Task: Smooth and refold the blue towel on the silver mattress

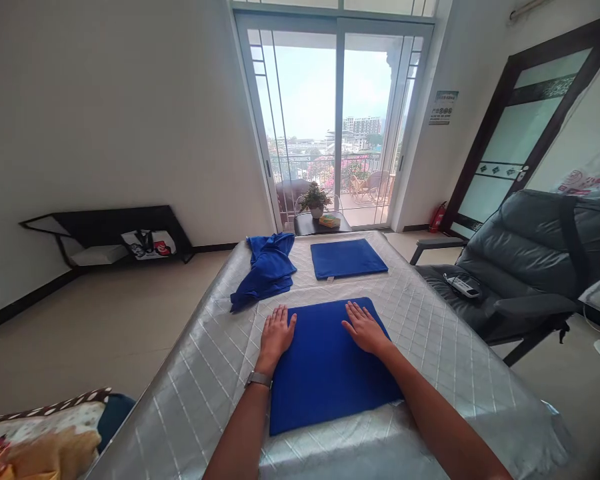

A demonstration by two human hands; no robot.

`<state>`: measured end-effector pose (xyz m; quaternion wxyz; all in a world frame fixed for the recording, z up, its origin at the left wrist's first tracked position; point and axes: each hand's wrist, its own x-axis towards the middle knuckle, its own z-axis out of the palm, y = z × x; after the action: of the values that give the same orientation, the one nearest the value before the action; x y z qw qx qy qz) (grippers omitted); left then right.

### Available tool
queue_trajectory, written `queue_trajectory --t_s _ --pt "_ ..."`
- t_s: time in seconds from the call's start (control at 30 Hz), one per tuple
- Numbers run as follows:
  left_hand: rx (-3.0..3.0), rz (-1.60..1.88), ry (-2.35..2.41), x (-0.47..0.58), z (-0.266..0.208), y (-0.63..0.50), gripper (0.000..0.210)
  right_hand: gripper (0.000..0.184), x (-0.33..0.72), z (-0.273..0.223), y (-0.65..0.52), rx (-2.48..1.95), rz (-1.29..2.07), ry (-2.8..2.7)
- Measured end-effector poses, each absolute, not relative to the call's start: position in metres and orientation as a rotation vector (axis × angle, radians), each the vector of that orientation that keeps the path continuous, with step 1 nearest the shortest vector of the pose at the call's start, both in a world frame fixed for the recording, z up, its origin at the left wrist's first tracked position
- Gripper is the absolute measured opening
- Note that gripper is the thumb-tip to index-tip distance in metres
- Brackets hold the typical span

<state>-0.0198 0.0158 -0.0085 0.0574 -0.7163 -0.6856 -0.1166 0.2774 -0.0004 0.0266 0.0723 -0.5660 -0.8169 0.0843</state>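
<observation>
A flat blue cloth (325,373), roughly square, lies spread in front of me on a silver quilted cover (205,400). My left hand (277,333) lies flat along its left edge, fingers stretched out and pointing away; a grey watch band circles that wrist. On the cloth's upper right part rests my right hand (364,327), palm down with the fingers extended. Beyond it is a second flat blue cloth (349,259) with a small white tag at its near edge. A crumpled blue cloth (267,270) sits to the left of that one.
A grey reclining chair (525,247) stands at the right with a white power strip (461,285) on its seat. A potted plant (315,199) is on a small table by the sliding glass door. Bedding (45,437) shows at lower left, a black rack (115,233) farther back.
</observation>
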Motion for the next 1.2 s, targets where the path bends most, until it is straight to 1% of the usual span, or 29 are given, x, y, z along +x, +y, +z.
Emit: queue_trajectory --t_s 0.1,0.23,0.37,0.5,0.67,0.8,0.9,1.03,1.1,1.2 --pt "-2.172 -0.357 -2.080 -0.020 -0.010 0.016 0.062 0.082 0.263 0.023 -0.005 -1.647 0.313 -2.528" --pt "-2.183 -0.338 -2.102 -0.020 -0.009 0.017 0.063 0.086 0.276 0.020 0.003 -1.799 0.350 -2.470" --pt "-2.174 -0.321 -2.116 -0.019 -0.006 0.016 0.062 0.082 0.304 0.022 0.018 -2.004 0.343 -2.363" --pt "-2.177 -0.331 -2.110 -0.019 -0.005 0.014 0.062 0.078 0.324 0.019 0.029 -2.106 0.328 -2.271" --pt "-2.166 -0.345 -2.122 -0.018 -0.005 0.014 0.061 0.070 0.336 0.016 0.032 -2.140 0.293 -2.202" --pt "-2.164 -0.359 -2.150 -0.017 -0.004 0.014 0.063 0.070 0.339 0.034 0.028 -2.086 0.240 -2.117" --pt "-2.171 -0.367 -2.148 -0.017 -0.004 0.014 0.063 0.071 0.323 0.063 0.025 -1.988 0.190 -2.110" --pt "-2.171 -0.377 -2.148 -0.016 -0.003 0.014 0.063 0.069 0.265 0.097 0.022 -1.751 0.165 -2.223" --pt "-2.169 -0.383 -2.147 -0.016 -0.003 0.014 0.062 0.067 0.227 0.101 0.020 -1.617 0.174 -2.301" --pt "-2.172 -0.376 -2.139 -0.017 -0.002 0.014 0.061 0.066 0.174 0.084 0.017 -1.515 0.250 -2.394"
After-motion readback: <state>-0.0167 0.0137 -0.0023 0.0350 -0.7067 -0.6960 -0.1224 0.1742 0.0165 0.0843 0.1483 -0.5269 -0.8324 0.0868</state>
